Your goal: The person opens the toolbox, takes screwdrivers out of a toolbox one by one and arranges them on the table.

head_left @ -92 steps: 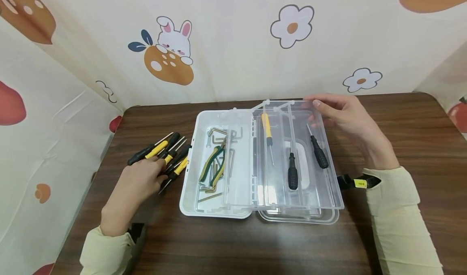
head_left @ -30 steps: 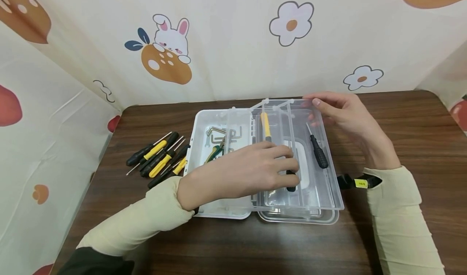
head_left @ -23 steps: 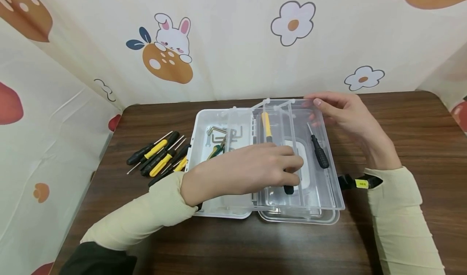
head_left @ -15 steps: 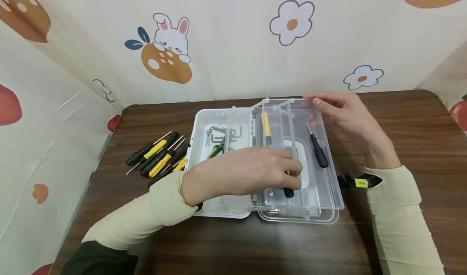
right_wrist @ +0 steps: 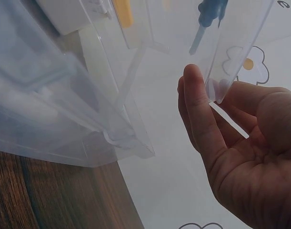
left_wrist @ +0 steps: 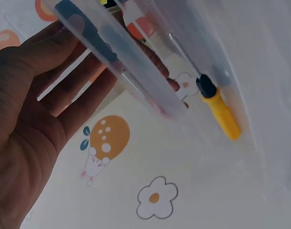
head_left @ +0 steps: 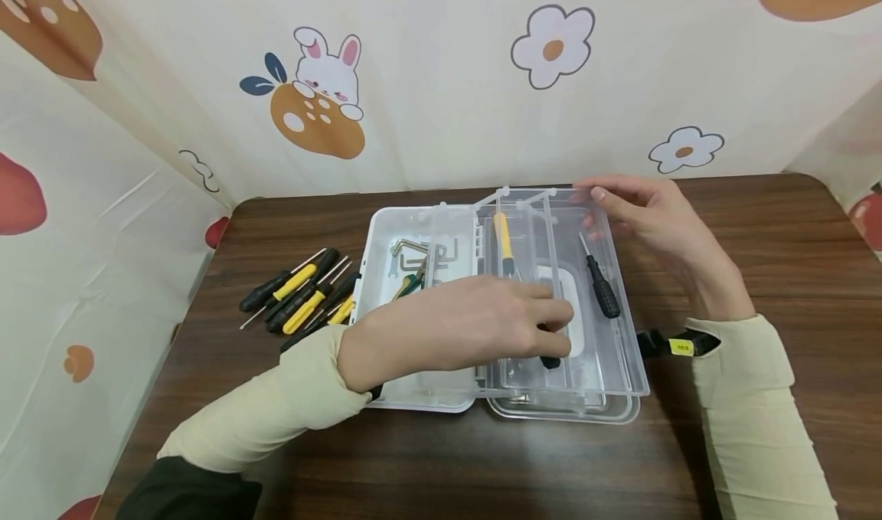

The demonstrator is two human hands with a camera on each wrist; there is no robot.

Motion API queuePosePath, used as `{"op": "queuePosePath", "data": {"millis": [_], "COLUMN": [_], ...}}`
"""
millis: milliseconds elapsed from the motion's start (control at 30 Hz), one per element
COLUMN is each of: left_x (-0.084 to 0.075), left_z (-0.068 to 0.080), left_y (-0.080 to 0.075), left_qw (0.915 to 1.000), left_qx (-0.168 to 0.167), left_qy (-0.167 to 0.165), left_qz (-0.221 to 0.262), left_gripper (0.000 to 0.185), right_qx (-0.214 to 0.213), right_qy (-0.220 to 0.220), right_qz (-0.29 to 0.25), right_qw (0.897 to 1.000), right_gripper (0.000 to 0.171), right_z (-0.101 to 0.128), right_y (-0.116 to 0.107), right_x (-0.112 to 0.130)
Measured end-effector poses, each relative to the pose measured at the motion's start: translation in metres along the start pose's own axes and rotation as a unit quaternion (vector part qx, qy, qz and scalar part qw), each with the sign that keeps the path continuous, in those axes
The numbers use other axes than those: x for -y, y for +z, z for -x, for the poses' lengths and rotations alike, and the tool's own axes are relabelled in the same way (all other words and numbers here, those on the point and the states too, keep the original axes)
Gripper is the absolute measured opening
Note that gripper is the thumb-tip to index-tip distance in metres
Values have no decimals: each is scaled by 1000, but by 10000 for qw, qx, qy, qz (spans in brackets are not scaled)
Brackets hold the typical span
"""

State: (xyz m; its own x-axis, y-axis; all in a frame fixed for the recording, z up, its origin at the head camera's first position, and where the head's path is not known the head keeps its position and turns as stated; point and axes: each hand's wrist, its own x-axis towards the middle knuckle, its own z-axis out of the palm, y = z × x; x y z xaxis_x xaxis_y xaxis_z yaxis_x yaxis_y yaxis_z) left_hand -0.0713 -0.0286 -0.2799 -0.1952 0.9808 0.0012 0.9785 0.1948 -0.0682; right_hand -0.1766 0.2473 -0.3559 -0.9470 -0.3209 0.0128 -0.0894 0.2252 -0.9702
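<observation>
Far left on table (head_left: 427, 466): I see loose pile of black-and-yellow screwdrivers (head_left: 303, 299). Next, white toolbox base (head_left: 375, 290), hex keys and pliers inside. My left hand (head_left: 475, 325) reaches over into clear tray (head_left: 623, 351), fingers curled round black-handled screwdriver (head_left: 549, 361) in middle slot. Yellow-handled screwdriver (head_left: 504, 238) in slot just left, another black screwdriver (head_left: 602, 290) right. My right hand (head_left: 648, 214) pinches tray's far right corner, thumb on top.

Clear tray (head_left: 623, 351), black-and-yellow screwdrivers (head_left: 296, 294), dark wood-grain table (head_left: 758, 229).
</observation>
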Motion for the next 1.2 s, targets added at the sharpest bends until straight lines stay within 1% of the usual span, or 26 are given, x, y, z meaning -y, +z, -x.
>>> {"op": "queuePosePath", "data": {"millis": [67, 167, 233, 367, 433, 533, 700, 800, 933, 1067, 1200], "left_x": [1, 2, 4, 8, 10, 13, 18, 20, 22, 24, 26], "left_z": [2, 6, 10, 21, 27, 37, 54, 65, 81, 98, 115], "left_y": [-4, -9, -12, -15, -15, -15, -16, -16, -14, -9, -4], "left_qw": [9998, 9993, 9989, 9982, 9974, 9955, 9909, 9867, 9793, 9699, 9584], "left_qx": [15, 91, 79, -104, -257, -386, -452, -518, -683, -818, -941], "left_qy": [-42, -168, -279, -510, -637, -845, -1254, -1530, -1904, -2291, -2676], "left_qz": [-200, -335, -372, -308, -236, -172, -164, -177, -73, 116, 317], "left_gripper": [31, 28, 27, 30, 33, 37, 44, 48, 46, 46, 44], "right_qx": [10, 33, 40, 21, 19, 27, 88, 129, 135, 125, 108], "right_qy": [26, 48, 42, 26, 13, -37, -135, -159, -139, -143, -158], "right_qz": [-32, -217, -296, -211, -230, -238, -382, -557, -614, -700, -677], "right_qw": [10000, 9997, 9995, 9998, 9997, 9997, 9991, 9982, 9979, 9974, 9975], "right_gripper": [37, 36, 36, 36, 36, 36, 34, 34, 34, 35, 34], "right_z": [0, 0, 0, 0, 0, 0, -1, -1, 0, 0, 0], "right_y": [0, 0, 1, 1, 1, 1, 0, 0, 0, 0, 0], "right_x": [0, -1, -1, -1, -1, -1, -2, -3, -3, -2, -2]}}
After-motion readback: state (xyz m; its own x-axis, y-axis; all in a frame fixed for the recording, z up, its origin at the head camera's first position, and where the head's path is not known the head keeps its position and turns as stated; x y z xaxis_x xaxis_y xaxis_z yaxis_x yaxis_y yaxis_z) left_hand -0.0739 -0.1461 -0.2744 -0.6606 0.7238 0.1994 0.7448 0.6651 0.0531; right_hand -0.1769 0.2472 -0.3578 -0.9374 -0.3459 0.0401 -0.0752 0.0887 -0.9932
